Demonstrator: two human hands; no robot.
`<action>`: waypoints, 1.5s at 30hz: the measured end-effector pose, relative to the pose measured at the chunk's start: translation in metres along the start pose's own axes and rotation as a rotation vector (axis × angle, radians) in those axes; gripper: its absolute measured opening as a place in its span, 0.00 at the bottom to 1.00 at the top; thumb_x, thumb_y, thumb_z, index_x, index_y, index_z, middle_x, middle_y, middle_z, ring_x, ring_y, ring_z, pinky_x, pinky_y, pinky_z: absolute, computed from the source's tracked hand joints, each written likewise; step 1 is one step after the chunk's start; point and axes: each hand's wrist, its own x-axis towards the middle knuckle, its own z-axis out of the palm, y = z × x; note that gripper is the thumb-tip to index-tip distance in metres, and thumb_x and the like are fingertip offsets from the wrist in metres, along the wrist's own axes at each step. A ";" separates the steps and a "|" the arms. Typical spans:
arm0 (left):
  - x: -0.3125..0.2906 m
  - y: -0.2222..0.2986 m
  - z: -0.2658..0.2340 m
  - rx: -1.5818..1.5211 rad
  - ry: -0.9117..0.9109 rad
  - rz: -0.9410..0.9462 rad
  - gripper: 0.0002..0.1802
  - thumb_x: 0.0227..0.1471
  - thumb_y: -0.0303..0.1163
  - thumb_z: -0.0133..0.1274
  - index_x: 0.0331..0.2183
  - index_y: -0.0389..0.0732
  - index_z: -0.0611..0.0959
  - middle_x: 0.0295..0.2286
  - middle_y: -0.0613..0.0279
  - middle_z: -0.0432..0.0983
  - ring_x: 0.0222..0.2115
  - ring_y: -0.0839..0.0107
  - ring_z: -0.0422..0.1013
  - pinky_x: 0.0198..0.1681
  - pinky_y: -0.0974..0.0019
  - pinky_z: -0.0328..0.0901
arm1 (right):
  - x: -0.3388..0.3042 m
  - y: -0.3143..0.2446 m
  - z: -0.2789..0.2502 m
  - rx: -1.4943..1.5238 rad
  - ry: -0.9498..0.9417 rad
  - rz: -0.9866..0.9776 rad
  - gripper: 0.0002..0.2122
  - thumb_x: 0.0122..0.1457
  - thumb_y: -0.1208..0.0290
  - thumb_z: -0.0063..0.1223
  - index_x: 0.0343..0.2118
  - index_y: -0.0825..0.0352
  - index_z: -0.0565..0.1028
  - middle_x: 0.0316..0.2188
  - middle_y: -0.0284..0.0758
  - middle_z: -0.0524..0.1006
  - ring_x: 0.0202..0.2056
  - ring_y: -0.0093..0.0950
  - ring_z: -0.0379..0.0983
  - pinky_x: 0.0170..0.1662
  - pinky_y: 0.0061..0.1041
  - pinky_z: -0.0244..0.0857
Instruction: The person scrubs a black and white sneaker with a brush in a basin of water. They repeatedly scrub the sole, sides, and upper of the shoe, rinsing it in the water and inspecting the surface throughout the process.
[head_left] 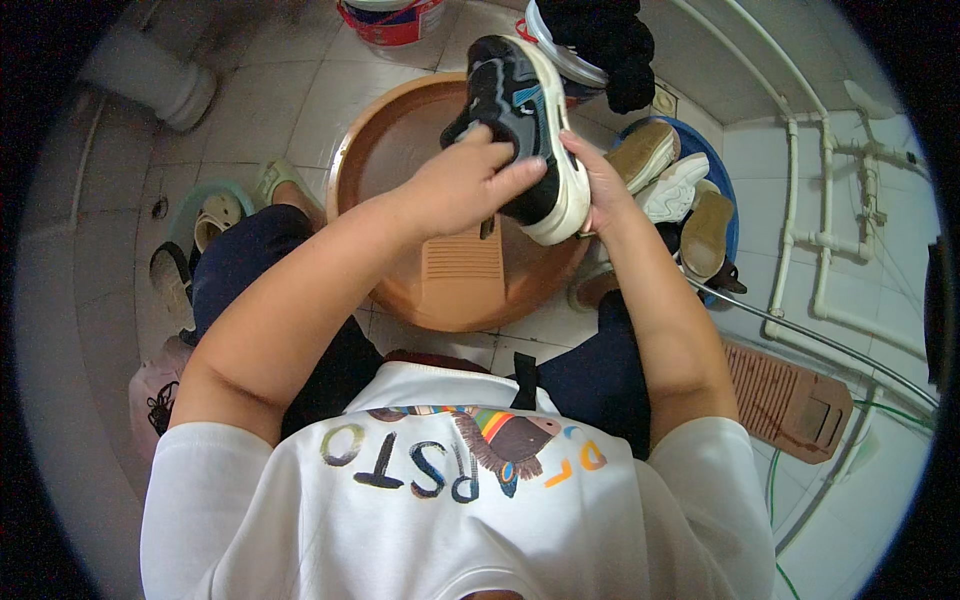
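Note:
A black sneaker (pixel 507 115) with grey and blue trim and a thick white sole is held up on its side over a round brown basin (pixel 345 150). My left hand (pixel 465 180) grips it near the shoe opening, thumb along the heel part, with some fingertips hidden behind the upper. On the sole side, my right hand (pixel 602 190) is closed around the edge, its fingers partly out of sight. Below the sneaker, a tan washboard (pixel 463 272) leans in the basin toward me.
At right, a blue tub (pixel 733 200) holds several shoes. A red-and-white bucket (pixel 395 22) stands at the back, beside a white shoe with dark cloth (pixel 605 45). Another washboard (pixel 785 400) lies at lower right near a green hose (pixel 772 490). Pipes (pixel 790 220) run along the right wall.

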 end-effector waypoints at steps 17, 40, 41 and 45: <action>0.023 -0.050 -0.053 -0.277 0.387 -0.089 0.13 0.44 0.19 0.50 0.34 0.42 0.80 0.29 0.64 0.73 0.29 0.77 0.69 0.30 0.75 0.64 | -0.030 0.021 -0.018 0.176 -0.005 0.038 0.18 0.56 0.59 0.42 0.42 0.68 0.70 0.39 0.41 0.73 0.40 0.33 0.71 0.46 0.32 0.66; 0.037 -0.302 0.111 -0.295 0.308 -0.927 0.33 0.48 0.47 0.48 0.48 0.30 0.67 0.46 0.42 0.66 0.48 0.50 0.62 0.51 0.60 0.55 | 0.143 0.080 -0.073 -2.202 0.387 -0.314 0.44 0.37 0.61 0.63 0.59 0.45 0.48 0.40 0.45 0.65 0.41 0.45 0.64 0.40 0.39 0.65; 0.046 -0.294 0.106 -0.303 0.389 -0.984 0.34 0.47 0.48 0.49 0.47 0.30 0.67 0.45 0.41 0.66 0.47 0.49 0.63 0.50 0.60 0.56 | 0.151 0.079 -0.078 -2.209 0.334 -0.289 0.44 0.37 0.61 0.63 0.58 0.44 0.48 0.40 0.45 0.65 0.42 0.44 0.64 0.42 0.40 0.63; 0.077 -0.295 0.097 -0.337 0.611 -1.031 0.38 0.46 0.51 0.50 0.47 0.26 0.65 0.44 0.36 0.65 0.46 0.47 0.63 0.50 0.61 0.56 | 0.176 0.076 -0.092 -2.276 0.175 -0.390 0.44 0.36 0.61 0.64 0.58 0.41 0.49 0.39 0.44 0.66 0.42 0.43 0.64 0.51 0.45 0.53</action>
